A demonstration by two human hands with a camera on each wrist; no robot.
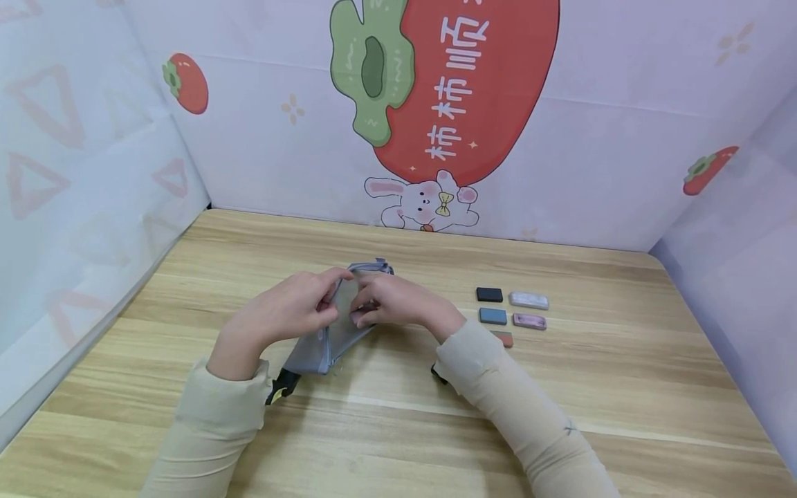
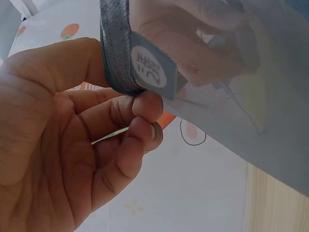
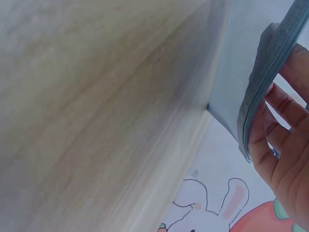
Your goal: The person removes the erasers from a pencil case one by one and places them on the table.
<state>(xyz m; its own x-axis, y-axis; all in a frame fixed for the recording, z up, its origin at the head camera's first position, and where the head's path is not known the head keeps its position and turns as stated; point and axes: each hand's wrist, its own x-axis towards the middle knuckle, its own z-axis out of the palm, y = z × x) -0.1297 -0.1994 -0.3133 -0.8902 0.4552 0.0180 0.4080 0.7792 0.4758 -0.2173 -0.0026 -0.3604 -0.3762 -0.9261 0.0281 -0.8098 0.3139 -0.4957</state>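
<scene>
A grey-blue mesh zip pouch (image 1: 311, 349) stands on the table with its mouth spread apart. My left hand (image 1: 283, 308) pinches its zipped edge beside a small sewn label (image 2: 154, 65), as the left wrist view shows. From the other side, my right hand (image 1: 395, 301) has its fingers curled at the opposite zipped edge (image 3: 256, 101) of the mouth. Part of that hand shows hazily through the mesh in the left wrist view. A black piece with yellow on it (image 1: 283, 386) lies at the pouch's near corner.
Right of my hands lie small blocks: black (image 1: 489, 294), pale grey (image 1: 528, 300), blue (image 1: 492, 316), purple (image 1: 530, 321) and an orange one (image 1: 503, 339) partly behind the right sleeve (image 1: 498, 373). A black object (image 1: 438, 375) peeks out from under that sleeve. Printed panels surround the table.
</scene>
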